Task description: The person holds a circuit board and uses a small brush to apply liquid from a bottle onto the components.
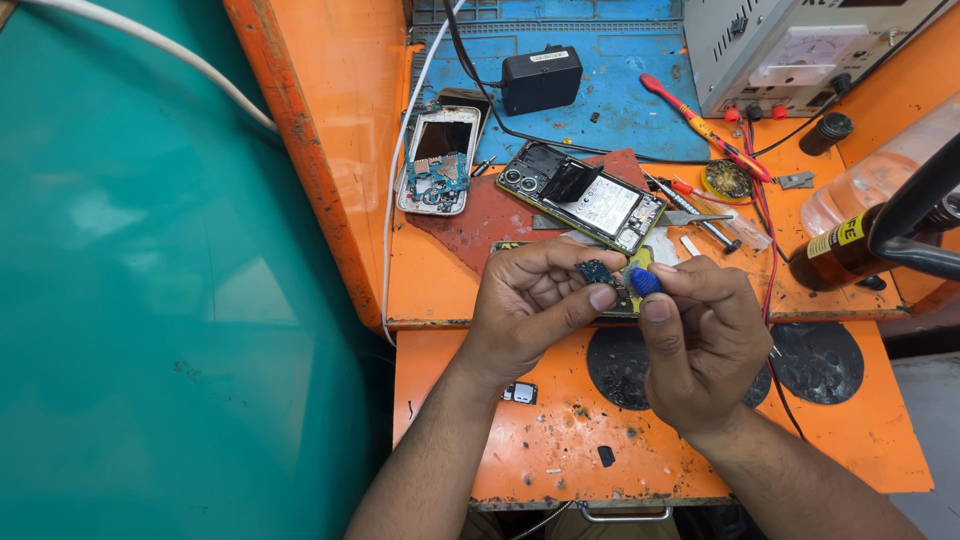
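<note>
At the centre of the frame, the left hand [535,305] pinches a small blue-green circuit board [596,271] between thumb and fingertips, holding it just above the orange, scuffed worktop [560,440]. The right hand [700,335] is closed around a tool with a rounded blue tip [645,281], and that tip sits right beside the board, touching or nearly touching its edge. Just behind the hands, an opened black smartphone with its back removed [585,195] lies tilted on a dark red mat [480,220]. To its left, near the upper middle of the frame, a white phone frame with exposed parts [437,160] rests by a white cable [400,150]. A red-and-yellow screwdriver [700,125] lies toward the upper right, near a grey power supply box [790,45]. A brown bottle with a yellow label [845,245] lies at the right edge.
</note>
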